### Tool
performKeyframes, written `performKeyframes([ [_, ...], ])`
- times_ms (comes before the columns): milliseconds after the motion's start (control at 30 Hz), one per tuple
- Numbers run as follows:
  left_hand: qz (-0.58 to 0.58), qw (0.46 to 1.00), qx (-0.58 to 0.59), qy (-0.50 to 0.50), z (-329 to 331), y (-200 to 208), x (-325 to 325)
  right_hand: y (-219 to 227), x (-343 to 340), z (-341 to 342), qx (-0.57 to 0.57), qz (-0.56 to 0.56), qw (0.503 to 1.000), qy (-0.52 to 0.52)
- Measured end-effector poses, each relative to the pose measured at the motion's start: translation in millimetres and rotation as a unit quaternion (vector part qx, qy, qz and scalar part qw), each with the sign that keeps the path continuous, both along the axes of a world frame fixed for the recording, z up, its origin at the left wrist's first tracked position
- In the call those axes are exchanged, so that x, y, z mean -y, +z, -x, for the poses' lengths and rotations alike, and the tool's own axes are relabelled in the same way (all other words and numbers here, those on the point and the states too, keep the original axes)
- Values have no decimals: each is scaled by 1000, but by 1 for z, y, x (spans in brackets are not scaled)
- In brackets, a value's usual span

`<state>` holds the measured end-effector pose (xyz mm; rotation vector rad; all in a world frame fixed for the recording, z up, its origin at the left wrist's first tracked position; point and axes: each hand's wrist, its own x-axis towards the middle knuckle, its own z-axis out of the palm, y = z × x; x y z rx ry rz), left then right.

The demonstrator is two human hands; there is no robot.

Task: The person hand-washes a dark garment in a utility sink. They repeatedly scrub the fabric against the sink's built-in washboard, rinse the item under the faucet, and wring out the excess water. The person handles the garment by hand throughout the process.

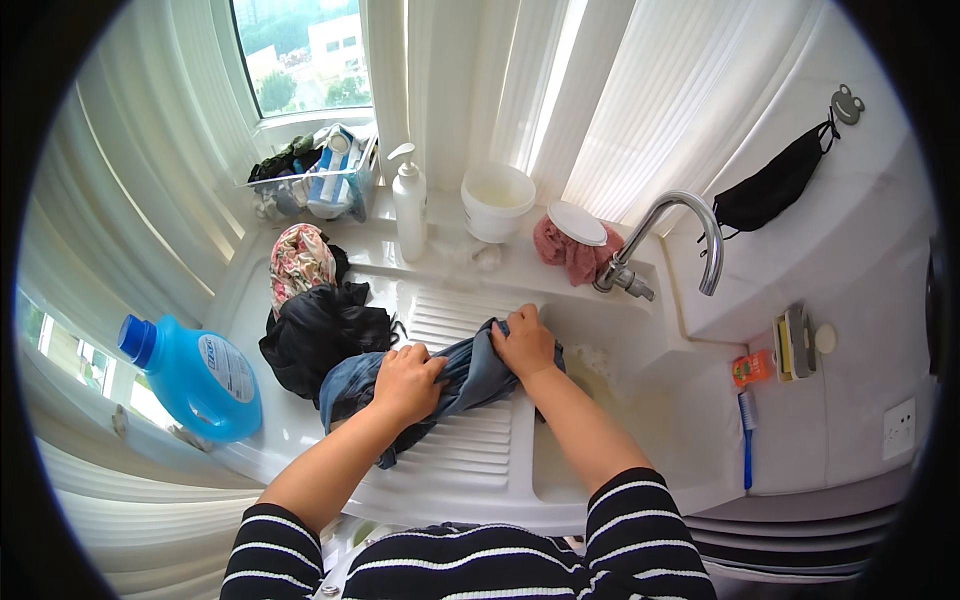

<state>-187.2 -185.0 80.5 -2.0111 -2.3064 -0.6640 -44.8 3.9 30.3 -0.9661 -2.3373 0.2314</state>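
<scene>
A wet-looking blue-grey garment (463, 376) lies twisted across the ridged washboard (470, 455) of a white laundry sink. My left hand (408, 384) is closed on the middle of the cloth, its fingers bent over the folds. Further right, my right hand (524, 344) grips the garment near the edge of the basin (640, 440). Some cloudy, sudsy water shows in that basin. Touching the garment's left end is a heap of black clothing (325, 335), with a floral cloth (300, 262) behind it.
A blue detergent bottle (190, 380) stands at left. Along the back are a clear bin (340, 180), a white pump bottle (410, 210), a white tub (497, 203), a pink cloth (570, 250) and a curved faucet (712, 240). A blue brush (748, 440) lies at right.
</scene>
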Motion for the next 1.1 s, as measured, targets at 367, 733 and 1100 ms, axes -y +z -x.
performKeyframes([
  [367,-176,971,20,161,39,2,-3,44,47,-52,-143,7,982,123],
  [733,180,975,124,-34,18,61,10,44,24,-78,3,98,979,180],
  [1100,-37,979,-113,-167,-27,4,25,26,99,-77,31,-78,953,293],
])
